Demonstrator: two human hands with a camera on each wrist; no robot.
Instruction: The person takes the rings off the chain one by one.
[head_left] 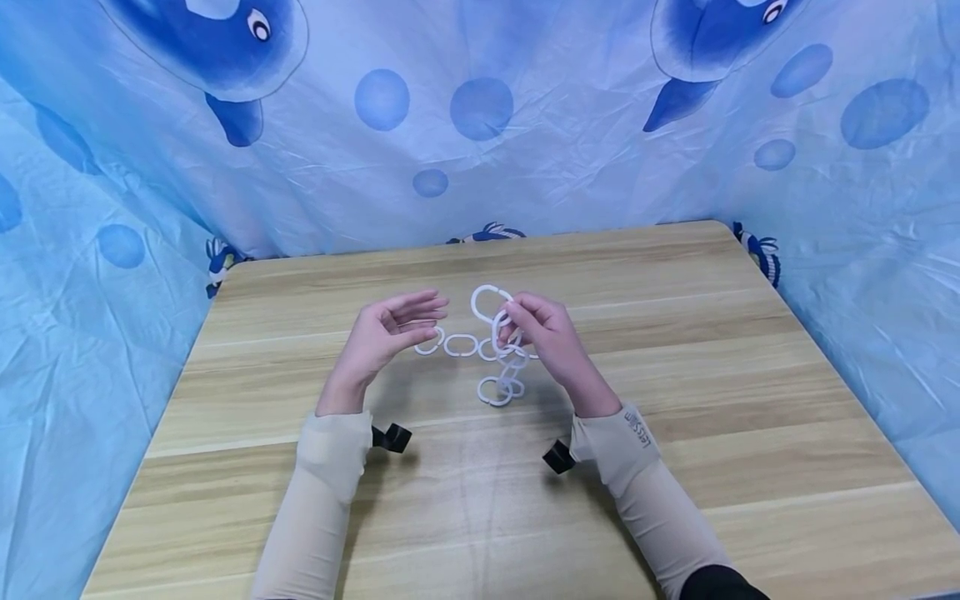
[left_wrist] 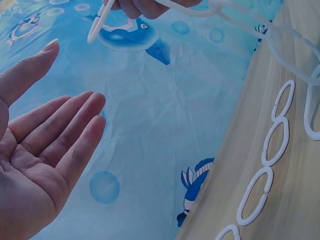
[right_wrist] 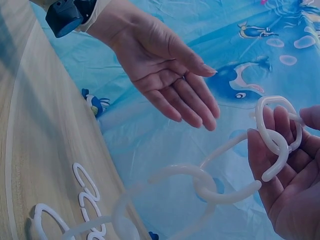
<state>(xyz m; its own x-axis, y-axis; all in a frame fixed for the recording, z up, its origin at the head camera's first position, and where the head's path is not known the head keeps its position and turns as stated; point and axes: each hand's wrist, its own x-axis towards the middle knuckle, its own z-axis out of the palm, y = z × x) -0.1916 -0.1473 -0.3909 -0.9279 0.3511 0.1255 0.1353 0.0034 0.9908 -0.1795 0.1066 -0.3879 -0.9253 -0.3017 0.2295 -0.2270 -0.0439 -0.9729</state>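
In the head view, my right hand (head_left: 553, 337) pinches a chain of white plastic links (head_left: 475, 302) between thumb and fingers. One link stands up toward the left, and several others hang below the hand. Its lowest links are low over the table; whether they touch is unclear. My left hand (head_left: 371, 342) is raised to the left, fingers extended, apart from the held chain. The left wrist view shows that palm (left_wrist: 45, 160) bare, thumb spread. Behind the hands, another row of white links (head_left: 460, 336) lies joined on the table, partly covered by the held chain.
The wood-grain table (head_left: 480, 517) spreads beneath both hands. A blue curtain (head_left: 570, 175) printed with whales and bubbles hangs behind and along both sides. Small black cameras (head_left: 396, 438) are strapped at the wrists, over pale sleeves (head_left: 303, 508).
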